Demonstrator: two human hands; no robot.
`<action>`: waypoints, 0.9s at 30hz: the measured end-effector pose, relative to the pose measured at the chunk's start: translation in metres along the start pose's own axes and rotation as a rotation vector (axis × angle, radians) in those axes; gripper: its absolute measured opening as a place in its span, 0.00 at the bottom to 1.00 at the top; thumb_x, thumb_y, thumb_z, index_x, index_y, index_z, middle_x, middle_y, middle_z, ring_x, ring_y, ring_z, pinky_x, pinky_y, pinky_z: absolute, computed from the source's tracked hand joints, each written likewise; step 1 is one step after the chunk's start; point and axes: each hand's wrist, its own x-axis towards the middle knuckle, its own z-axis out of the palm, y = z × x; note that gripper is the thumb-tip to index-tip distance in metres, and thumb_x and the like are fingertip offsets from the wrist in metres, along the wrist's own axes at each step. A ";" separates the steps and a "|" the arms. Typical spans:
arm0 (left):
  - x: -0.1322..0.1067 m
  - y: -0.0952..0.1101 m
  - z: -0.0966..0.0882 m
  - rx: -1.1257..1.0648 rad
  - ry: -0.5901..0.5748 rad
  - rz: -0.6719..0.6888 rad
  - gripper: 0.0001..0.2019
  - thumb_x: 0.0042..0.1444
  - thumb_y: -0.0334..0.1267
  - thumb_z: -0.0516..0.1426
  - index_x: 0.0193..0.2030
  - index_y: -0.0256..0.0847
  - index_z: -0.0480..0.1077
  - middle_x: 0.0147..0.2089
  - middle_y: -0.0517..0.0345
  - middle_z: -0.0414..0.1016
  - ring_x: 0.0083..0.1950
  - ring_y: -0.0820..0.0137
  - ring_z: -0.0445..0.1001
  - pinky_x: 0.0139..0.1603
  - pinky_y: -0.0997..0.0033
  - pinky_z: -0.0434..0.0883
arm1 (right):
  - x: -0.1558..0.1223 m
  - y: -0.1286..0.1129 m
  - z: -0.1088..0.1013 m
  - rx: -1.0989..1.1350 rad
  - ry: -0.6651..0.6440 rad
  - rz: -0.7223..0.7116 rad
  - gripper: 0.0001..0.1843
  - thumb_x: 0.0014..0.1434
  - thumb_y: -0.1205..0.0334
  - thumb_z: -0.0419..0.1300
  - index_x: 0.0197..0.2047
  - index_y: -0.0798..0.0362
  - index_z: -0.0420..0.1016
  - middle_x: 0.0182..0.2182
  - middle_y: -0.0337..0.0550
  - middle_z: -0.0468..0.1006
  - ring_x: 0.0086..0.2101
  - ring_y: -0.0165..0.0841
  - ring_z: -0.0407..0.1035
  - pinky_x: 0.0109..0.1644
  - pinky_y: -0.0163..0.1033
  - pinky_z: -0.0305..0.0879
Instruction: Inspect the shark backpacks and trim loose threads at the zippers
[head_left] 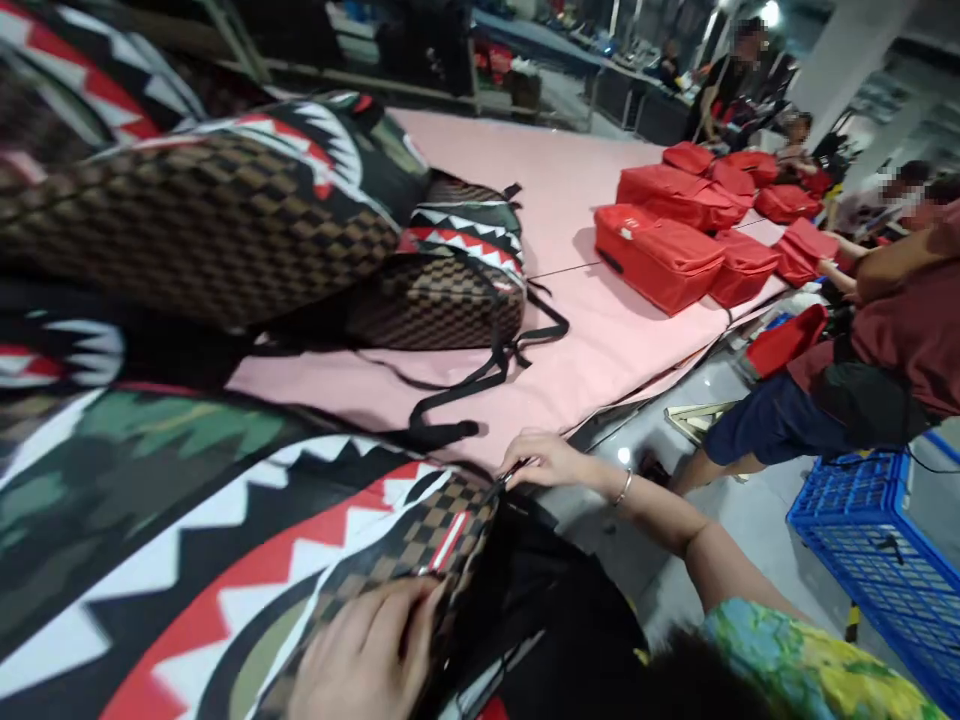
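At the near edge of the pink table (577,370), the shark-mouthed bag (255,540) is lying before me. My right hand (546,460) is pinching a small dark piece (514,474), too blurred to name, at the bag's end. My left hand (367,645) is resting half curled on the checkered side; whether it is gripping, I cannot tell. Farther off, red bags (664,258) are sitting.

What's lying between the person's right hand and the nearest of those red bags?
Nothing lies there: in the head view, only bare pink tabletop stretches between the right hand and the nearest red bag.
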 end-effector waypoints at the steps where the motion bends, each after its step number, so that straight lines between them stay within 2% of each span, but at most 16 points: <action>1: 0.002 0.004 -0.003 0.018 -0.005 0.008 0.07 0.56 0.42 0.52 0.35 0.43 0.68 0.34 0.52 0.76 0.33 0.63 0.74 0.36 0.63 0.68 | 0.001 0.000 0.000 0.012 0.012 0.004 0.09 0.53 0.54 0.64 0.30 0.51 0.74 0.32 0.42 0.76 0.37 0.33 0.68 0.48 0.40 0.61; 4: 0.006 0.011 -0.007 0.032 0.002 0.004 0.05 0.57 0.39 0.53 0.36 0.41 0.67 0.33 0.53 0.74 0.33 0.65 0.73 0.36 0.66 0.68 | 0.003 0.000 -0.002 0.031 0.006 0.013 0.11 0.50 0.52 0.65 0.29 0.51 0.73 0.30 0.41 0.76 0.36 0.34 0.67 0.48 0.41 0.61; 10: 0.004 0.014 -0.006 0.015 0.021 -0.033 0.04 0.56 0.37 0.54 0.37 0.40 0.67 0.36 0.52 0.73 0.36 0.65 0.73 0.38 0.66 0.69 | 0.008 0.007 0.000 0.057 -0.034 -0.077 0.08 0.51 0.56 0.65 0.33 0.51 0.75 0.33 0.41 0.76 0.37 0.33 0.68 0.49 0.41 0.61; 14: 0.006 0.015 -0.007 0.005 0.032 -0.043 0.04 0.57 0.38 0.54 0.37 0.41 0.67 0.36 0.53 0.73 0.35 0.66 0.73 0.38 0.66 0.69 | 0.017 0.009 0.002 0.002 -0.110 -0.062 0.08 0.50 0.59 0.66 0.35 0.50 0.76 0.35 0.40 0.77 0.41 0.33 0.67 0.51 0.40 0.60; 21: 0.005 0.016 -0.008 -0.009 0.078 -0.046 0.03 0.55 0.36 0.56 0.36 0.40 0.68 0.35 0.53 0.73 0.35 0.67 0.73 0.39 0.67 0.69 | 0.027 0.004 0.001 -0.152 -0.201 -0.172 0.07 0.51 0.62 0.66 0.35 0.53 0.76 0.34 0.41 0.78 0.39 0.33 0.68 0.50 0.40 0.61; 27: 0.005 0.014 -0.013 -0.038 0.127 -0.079 0.02 0.55 0.35 0.56 0.35 0.40 0.68 0.33 0.56 0.74 0.34 0.69 0.73 0.38 0.69 0.69 | 0.025 0.012 0.003 -0.217 -0.199 -0.257 0.10 0.53 0.62 0.65 0.38 0.57 0.76 0.35 0.45 0.78 0.38 0.32 0.67 0.49 0.40 0.60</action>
